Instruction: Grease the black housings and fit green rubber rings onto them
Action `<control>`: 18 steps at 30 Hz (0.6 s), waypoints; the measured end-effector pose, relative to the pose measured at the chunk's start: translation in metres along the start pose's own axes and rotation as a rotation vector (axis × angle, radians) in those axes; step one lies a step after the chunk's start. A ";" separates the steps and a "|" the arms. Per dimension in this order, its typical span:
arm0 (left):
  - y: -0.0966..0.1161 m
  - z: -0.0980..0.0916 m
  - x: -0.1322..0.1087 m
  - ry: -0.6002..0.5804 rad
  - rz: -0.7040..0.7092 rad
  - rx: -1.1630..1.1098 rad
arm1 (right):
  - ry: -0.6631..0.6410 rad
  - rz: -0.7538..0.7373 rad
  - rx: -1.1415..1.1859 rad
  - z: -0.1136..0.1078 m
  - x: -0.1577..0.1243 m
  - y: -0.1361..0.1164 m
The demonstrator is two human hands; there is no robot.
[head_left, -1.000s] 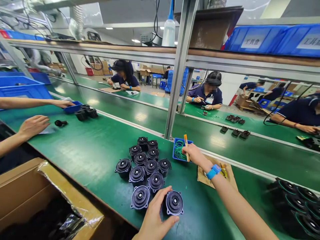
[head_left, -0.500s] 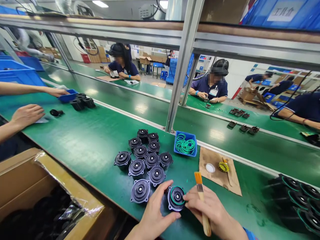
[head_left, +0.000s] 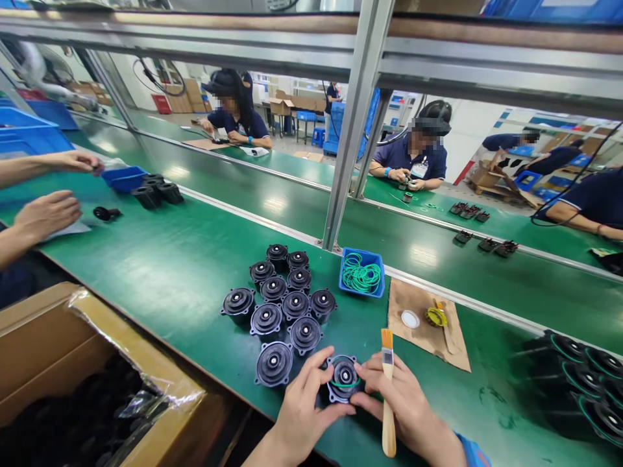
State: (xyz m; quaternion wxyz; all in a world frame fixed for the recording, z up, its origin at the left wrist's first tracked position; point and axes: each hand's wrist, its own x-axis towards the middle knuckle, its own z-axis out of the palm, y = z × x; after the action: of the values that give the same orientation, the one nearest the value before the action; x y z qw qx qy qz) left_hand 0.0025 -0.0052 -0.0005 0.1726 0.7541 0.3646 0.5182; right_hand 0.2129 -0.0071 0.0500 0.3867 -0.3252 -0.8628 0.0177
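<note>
My left hand [head_left: 299,412] grips the near side of a black round motor housing [head_left: 345,364], thumb low and fingers on its left rim. A green rubber ring [head_left: 344,386] lies across the housing's top, its front edge showing in front of the white-tipped centre. My right hand [head_left: 409,405] holds a wooden-handled paintbrush [head_left: 388,383], bristles up, between its fingers. That hand's fingertips also touch the right side of the housing and the ring. Just left of my hands stand several similar housings [head_left: 273,364] with no ring on top.
A blue tray [head_left: 344,290] holds green rings. Right of it, a cardboard sheet [head_left: 399,295] carries a yellow pot [head_left: 436,317] and white lid [head_left: 410,318]. Ringed housings [head_left: 579,383] stand far right. An open carton [head_left: 180,415] is lower left; a co-worker's hands [head_left: 48,214] are beyond.
My right fingers have moved up along the housing's right side, and my left fingers have closed in on its rim. The ring has shifted toward the near edge. The co-worker's far hand has left the blue tray.
</note>
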 end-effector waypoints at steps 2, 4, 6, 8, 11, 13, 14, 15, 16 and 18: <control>0.000 0.002 -0.002 0.029 0.036 0.008 | 0.027 -0.032 -0.028 0.001 -0.004 -0.002; 0.001 0.003 -0.005 0.044 0.068 0.014 | 0.031 -0.065 -0.047 0.001 -0.009 -0.004; 0.002 0.006 -0.008 0.057 0.083 0.016 | 0.048 -0.087 -0.054 0.001 -0.013 -0.005; 0.002 0.009 -0.013 0.077 0.072 -0.001 | 0.053 -0.097 -0.050 0.002 -0.017 -0.006; 0.002 0.016 -0.022 0.069 -0.026 -0.078 | 0.014 -0.131 -0.037 0.002 -0.022 -0.008; 0.003 0.020 -0.027 0.065 -0.118 -0.106 | -0.011 -0.143 -0.028 0.002 -0.023 -0.010; 0.004 0.022 -0.029 0.065 -0.130 -0.099 | -0.025 -0.133 -0.022 0.002 -0.022 -0.012; 0.004 0.022 -0.029 0.068 -0.116 -0.086 | -0.048 -0.117 -0.010 0.002 -0.021 -0.014; 0.005 0.022 -0.029 0.073 -0.079 -0.066 | -0.073 -0.096 0.012 0.003 -0.019 -0.015; 0.007 0.020 -0.026 0.095 0.020 -0.023 | -0.047 -0.032 0.083 0.003 -0.016 -0.019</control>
State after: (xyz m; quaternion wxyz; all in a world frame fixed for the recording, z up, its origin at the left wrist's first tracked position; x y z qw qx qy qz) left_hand 0.0183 -0.0264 -0.0211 0.1588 0.7302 0.3589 0.5592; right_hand 0.2082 -0.0305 0.0427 0.3797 -0.2946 -0.8752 0.0553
